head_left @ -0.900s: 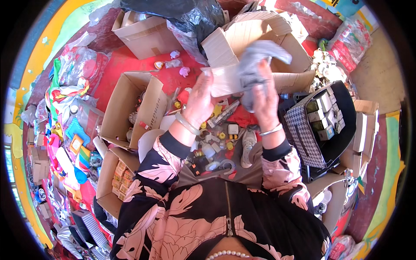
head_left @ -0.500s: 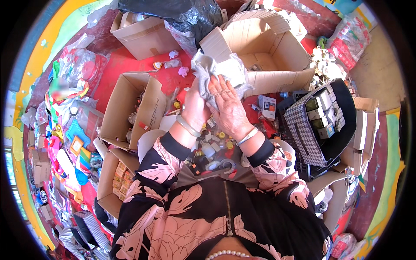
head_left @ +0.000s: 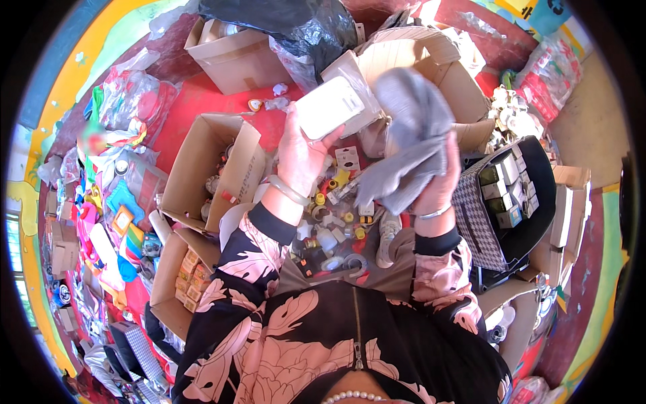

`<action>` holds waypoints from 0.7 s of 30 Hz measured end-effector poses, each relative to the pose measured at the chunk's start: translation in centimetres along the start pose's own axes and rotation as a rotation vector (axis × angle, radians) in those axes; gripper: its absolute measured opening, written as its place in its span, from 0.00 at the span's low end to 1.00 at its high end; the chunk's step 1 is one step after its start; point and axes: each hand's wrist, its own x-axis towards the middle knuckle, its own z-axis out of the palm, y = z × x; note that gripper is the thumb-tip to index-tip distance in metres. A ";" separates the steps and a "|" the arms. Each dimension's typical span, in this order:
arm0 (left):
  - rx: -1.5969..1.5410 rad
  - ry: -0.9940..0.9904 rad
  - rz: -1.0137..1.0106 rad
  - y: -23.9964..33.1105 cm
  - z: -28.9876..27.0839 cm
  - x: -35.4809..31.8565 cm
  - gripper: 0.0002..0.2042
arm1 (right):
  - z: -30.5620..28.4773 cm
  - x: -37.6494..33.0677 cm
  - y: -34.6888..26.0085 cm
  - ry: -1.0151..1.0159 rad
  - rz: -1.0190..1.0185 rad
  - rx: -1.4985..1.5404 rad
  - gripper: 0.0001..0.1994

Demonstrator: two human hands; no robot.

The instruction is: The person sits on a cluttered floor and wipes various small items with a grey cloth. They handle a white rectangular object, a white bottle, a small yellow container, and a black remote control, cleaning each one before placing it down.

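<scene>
My left hand is raised in front of me and grips a flat white rounded box by its lower edge. My right hand is up beside it, closed on a grey cloth that hangs bunched over the fingers. The cloth sits just right of the white box, not clearly touching it. Below both hands, a heap of small yellow, white and red parts lies on the red floor by my lap.
An open cardboard box stands left of my left arm, another behind the cloth, a third at the back. A black bag lies at the top. A checked bag with small boxes is right; colourful packets crowd the left.
Both hands were pressed together around the cloth-wrapped item low near the big box; now they are apart and higher, the white box bare in the left, the cloth in the right.
</scene>
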 end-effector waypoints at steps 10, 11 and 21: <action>0.564 -0.194 0.131 -3.3 -0.4 -1.8 0.20 | -0.6 1.7 4.0 -0.279 -0.356 -0.980 0.30; 0.649 -0.178 0.242 -4.2 -0.2 -2.4 0.19 | -0.1 1.6 4.9 -0.361 -0.570 -1.380 0.29; 1.002 -0.055 0.500 -2.0 0.2 -8.1 0.14 | 3.5 1.7 9.1 -0.102 -0.618 -1.100 0.19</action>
